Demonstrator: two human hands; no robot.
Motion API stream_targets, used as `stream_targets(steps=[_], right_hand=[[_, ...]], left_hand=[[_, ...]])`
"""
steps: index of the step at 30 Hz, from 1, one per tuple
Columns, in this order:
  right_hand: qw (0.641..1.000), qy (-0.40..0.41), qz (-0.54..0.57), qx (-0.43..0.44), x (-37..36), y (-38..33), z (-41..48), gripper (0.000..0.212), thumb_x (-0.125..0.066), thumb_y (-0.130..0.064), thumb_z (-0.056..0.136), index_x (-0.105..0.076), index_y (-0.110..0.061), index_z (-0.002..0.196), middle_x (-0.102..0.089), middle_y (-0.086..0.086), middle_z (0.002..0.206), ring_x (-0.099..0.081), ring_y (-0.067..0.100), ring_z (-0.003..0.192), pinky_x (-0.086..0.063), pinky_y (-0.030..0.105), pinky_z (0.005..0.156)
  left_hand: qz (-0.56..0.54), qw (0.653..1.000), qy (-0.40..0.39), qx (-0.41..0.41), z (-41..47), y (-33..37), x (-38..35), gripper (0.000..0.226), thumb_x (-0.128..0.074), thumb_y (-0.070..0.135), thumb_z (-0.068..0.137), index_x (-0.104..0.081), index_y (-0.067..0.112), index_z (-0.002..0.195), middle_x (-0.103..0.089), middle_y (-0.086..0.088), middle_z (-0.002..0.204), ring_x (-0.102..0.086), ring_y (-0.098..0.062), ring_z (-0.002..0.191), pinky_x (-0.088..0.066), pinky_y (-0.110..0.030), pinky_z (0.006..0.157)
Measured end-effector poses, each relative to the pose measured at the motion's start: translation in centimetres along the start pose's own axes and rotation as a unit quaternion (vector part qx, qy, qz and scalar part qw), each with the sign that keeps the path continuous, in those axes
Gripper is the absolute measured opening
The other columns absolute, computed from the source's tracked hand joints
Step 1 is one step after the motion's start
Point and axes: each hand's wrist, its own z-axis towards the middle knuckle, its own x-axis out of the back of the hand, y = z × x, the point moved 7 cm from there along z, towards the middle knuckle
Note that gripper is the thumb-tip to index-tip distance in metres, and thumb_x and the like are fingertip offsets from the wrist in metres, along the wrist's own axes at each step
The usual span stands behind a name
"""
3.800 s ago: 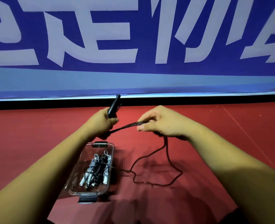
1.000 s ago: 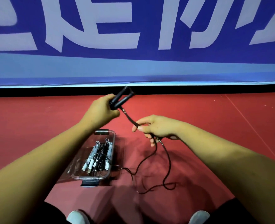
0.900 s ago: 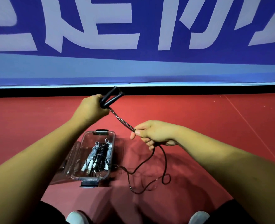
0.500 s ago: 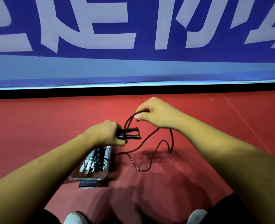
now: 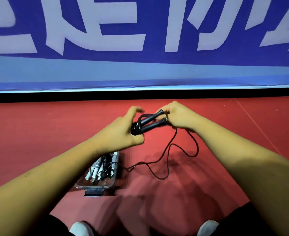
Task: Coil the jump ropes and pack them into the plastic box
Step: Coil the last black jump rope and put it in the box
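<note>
The black jump rope (image 5: 153, 125) is up in the air between my hands, its two handles (image 5: 149, 118) side by side and a few turns of cord bunched round their left end. My left hand (image 5: 121, 133) grips that wound end, fingers curled under it and thumb lifted clear. My right hand (image 5: 179, 116) pinches the far tips of the handles, where the cord leaves them. The two hands sit close together, bridged by the handles.

From the right hand the loose cord (image 5: 167, 160) drops and trails in slack, crossing loops over the red floor (image 5: 38, 133). One strand runs up to the right wall of the plastic box (image 5: 96, 186). The box stands open on the floor under my left forearm, with packed ropes (image 5: 102, 166) already in it. Past the floor's far edge hangs a blue banner (image 5: 140, 74).

My worry is the tail. Where the loops cross they could pull into a knot as I wind, and the strand by the box could catch and drag it. With the thumb off, the turns may also slide off the handle ends
</note>
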Motion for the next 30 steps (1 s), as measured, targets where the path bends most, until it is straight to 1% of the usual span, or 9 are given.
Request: stream_targets(steps=[3, 7, 10, 13, 16, 21, 23, 27, 30], right_hand=[[0.986, -0.089, 0.123, -0.062, -2.8, 1.2, -0.5, 0.022, -0.055, -0.026, 0.098, -0.073, -0.016, 0.091, -0.044, 0.001, 0.056, -0.035, 0.015, 0.048, -0.04, 0.026, 0.049], [0.907, -0.183, 0.36, -0.119, -6.2, 0.6, -1.4, 0.025, -0.045, -0.019, 0.102, -0.062, -0.002, 0.11, -0.038, 0.0, 0.058, -0.041, 0.018, 0.057, -0.047, 0.036, 0.071], [0.879, -0.201, 0.405, -0.148, -7.6, -0.2, -1.9, 0.023, -0.043, -0.013, 0.102, -0.058, 0.0, 0.115, -0.036, 0.0, 0.061, -0.038, 0.013, 0.053, -0.043, 0.027, 0.059], [0.893, -0.198, 0.363, -0.176, -8.2, -0.7, -2.0, 0.02, -0.043, -0.015, 0.103, -0.057, -0.005, 0.112, -0.032, -0.003, 0.059, -0.023, 0.005, 0.045, -0.022, 0.017, 0.043], [0.928, -0.224, 0.25, -0.161, -7.8, -1.3, -3.0, 0.022, -0.045, -0.026, 0.103, -0.061, -0.012, 0.102, -0.028, -0.004, 0.057, -0.021, 0.009, 0.046, -0.02, 0.02, 0.044], [0.99, -0.126, -0.047, 0.049, -4.3, -6.9, -3.5, 0.017, -0.064, -0.03, 0.092, -0.069, -0.021, 0.078, -0.044, -0.008, 0.052, -0.035, 0.008, 0.046, -0.029, 0.018, 0.047], [0.987, -0.057, -0.113, 0.098, -2.9, -7.9, -3.1, 0.015, -0.067, -0.027, 0.09, -0.072, -0.021, 0.078, -0.053, -0.005, 0.058, -0.038, 0.006, 0.049, -0.028, 0.018, 0.048], [0.985, 0.059, -0.122, 0.104, 0.6, -6.8, -2.2, 0.014, -0.067, -0.023, 0.088, -0.075, -0.015, 0.08, -0.064, -0.01, 0.067, -0.054, -0.004, 0.06, -0.036, 0.01, 0.058], [0.98, 0.103, -0.137, 0.097, 2.1, -5.3, -1.7, 0.017, -0.066, -0.026, 0.089, -0.074, -0.013, 0.083, -0.07, -0.003, 0.077, -0.061, 0.01, 0.073, -0.045, 0.024, 0.069]], left_hand=[[-0.045, 0.998, 0.052, -0.015, 0.3, -0.2, 1.7, 0.062, -0.066, 0.018, 0.073, -0.047, 0.038, 0.128, -0.064, 0.007, 0.081, -0.05, -0.011, 0.058, -0.044, -0.027, 0.058], [-0.145, 0.973, 0.152, 0.091, 1.0, -3.0, 5.2, 0.024, -0.063, 0.017, 0.069, -0.054, 0.024, 0.091, -0.051, 0.005, 0.056, -0.043, -0.018, 0.045, -0.036, -0.025, 0.042], [-0.108, 0.973, 0.145, 0.143, 0.9, -4.8, 6.3, 0.018, -0.065, 0.009, 0.077, -0.052, 0.019, 0.086, -0.057, -0.003, 0.058, -0.044, -0.02, 0.046, -0.036, -0.027, 0.043], [-0.021, 0.974, 0.15, 0.169, 0.8, -6.4, 7.1, 0.02, -0.067, 0.01, 0.079, -0.053, 0.017, 0.091, -0.067, -0.004, 0.067, -0.051, -0.021, 0.048, -0.042, -0.028, 0.045], [0.149, 0.953, 0.173, 0.198, 0.5, -8.7, 9.2, 0.026, -0.069, 0.011, 0.078, -0.054, 0.012, 0.1, -0.066, -0.009, 0.084, -0.057, -0.029, 0.069, -0.043, -0.032, 0.058], [0.321, 0.921, 0.105, 0.193, 0.7, -10.0, 7.3, 0.027, -0.066, 0.013, 0.077, -0.046, 0.019, 0.094, -0.065, -0.016, 0.093, -0.06, -0.037, 0.084, -0.04, -0.034, 0.061], [0.344, 0.923, 0.032, 0.17, 1.0, -9.3, 5.2, 0.024, -0.067, 0.016, 0.078, -0.049, 0.022, 0.093, -0.066, -0.011, 0.094, -0.06, -0.034, 0.084, -0.04, -0.032, 0.062], [0.298, 0.935, -0.17, 0.089, 0.9, -6.8, -0.7, 0.027, -0.075, 0.031, 0.078, -0.062, 0.019, 0.099, -0.068, 0.002, 0.088, -0.062, -0.023, 0.083, -0.042, -0.025, 0.066], [0.198, 0.96, -0.189, 0.056, 0.5, -3.5, -2.9, 0.04, -0.078, 0.055, 0.073, -0.063, 0.021, 0.087, -0.064, 0.01, 0.07, -0.059, -0.009, 0.066, -0.043, -0.02, 0.06]])
